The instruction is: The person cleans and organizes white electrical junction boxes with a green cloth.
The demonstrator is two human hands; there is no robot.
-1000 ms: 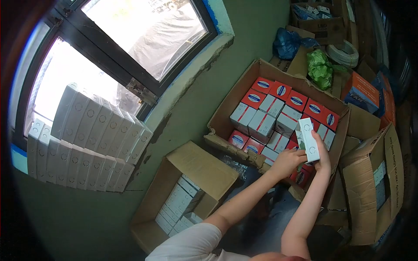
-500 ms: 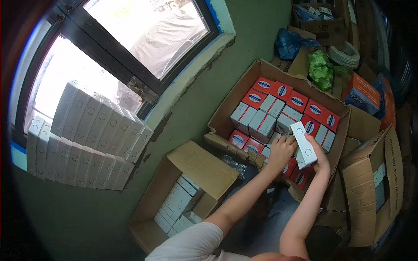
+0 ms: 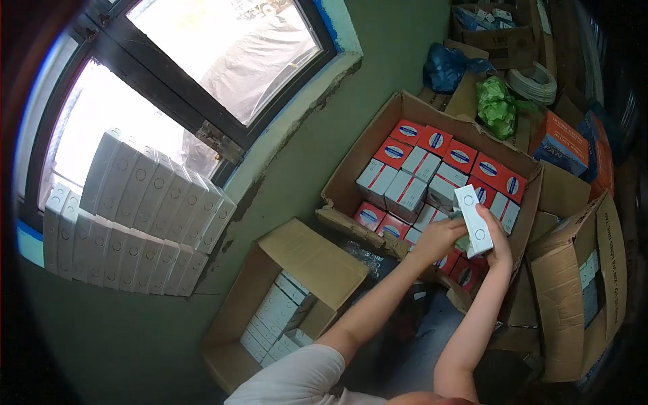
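Note:
My right hand (image 3: 498, 237) grips a white plastic electrical wall box (image 3: 474, 217) with round knockouts on its side, tilted above the open carton. Its fingers curl around the right side. My left hand (image 3: 439, 237) is at the box's left side, fingers bent in toward its open face. Something pale green shows by those fingertips; what they hold is mostly hidden. Beneath both hands, a large cardboard carton (image 3: 329, 210) holds rows of small red-and-white product boxes (image 3: 460, 156).
More white wall boxes (image 3: 135, 250) are stacked on the windowsill at left. A smaller open carton (image 3: 233, 324) with white wall boxes stands below. To the right are another open carton (image 3: 557, 297), an orange-and-blue fan box (image 3: 563, 145) and a green plastic bag (image 3: 496, 108).
My left hand has shifted slightly down, its fingers now bent in closer to the wall box. The wall box has tilted and moved a little right and up in my right hand.

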